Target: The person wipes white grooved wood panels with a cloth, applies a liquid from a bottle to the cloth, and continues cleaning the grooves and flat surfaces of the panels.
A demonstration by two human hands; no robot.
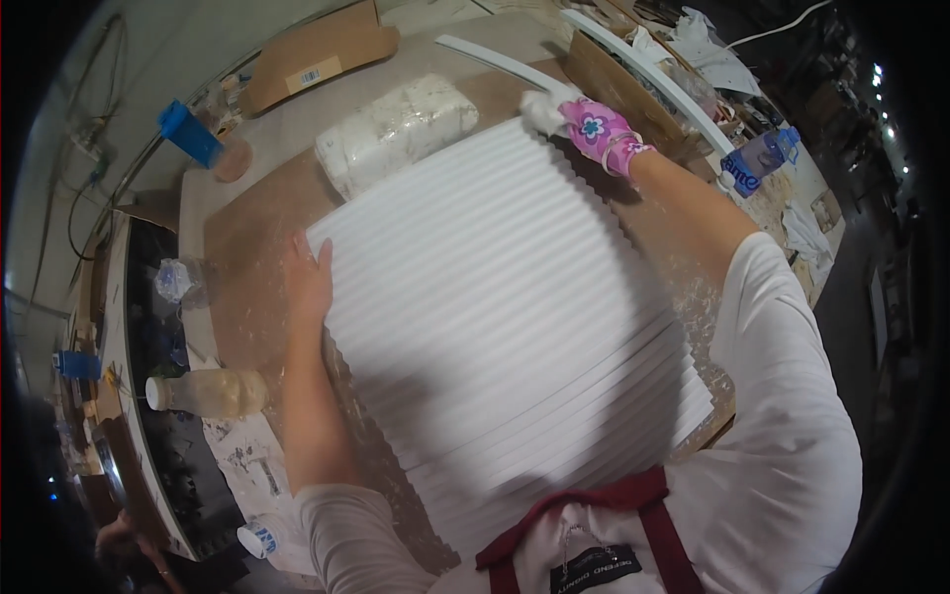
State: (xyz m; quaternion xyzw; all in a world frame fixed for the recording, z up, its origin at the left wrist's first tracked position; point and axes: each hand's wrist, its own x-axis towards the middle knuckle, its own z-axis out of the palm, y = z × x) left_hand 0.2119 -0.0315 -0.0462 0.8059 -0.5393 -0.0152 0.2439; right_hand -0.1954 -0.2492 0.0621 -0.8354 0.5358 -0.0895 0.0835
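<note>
Head view, left hand [309, 282] flat on ribbed white panel [495, 307], gloved right hand [594, 131] gripping white cloth [544, 111], plastic-wrapped bundle [396, 134] beyond

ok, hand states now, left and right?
Left hand: open, flat on the ribbed white panel edge.
Right hand: gloved, closed on a white cloth.

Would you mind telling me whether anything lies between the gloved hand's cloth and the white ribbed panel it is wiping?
Nothing visible does. The right hand presses the white cloth straight onto the ribbed panel at its far edge. The plastic-wrapped bundle lies beside the panel, and the left hand rests flat on the panel's left edge.
</note>
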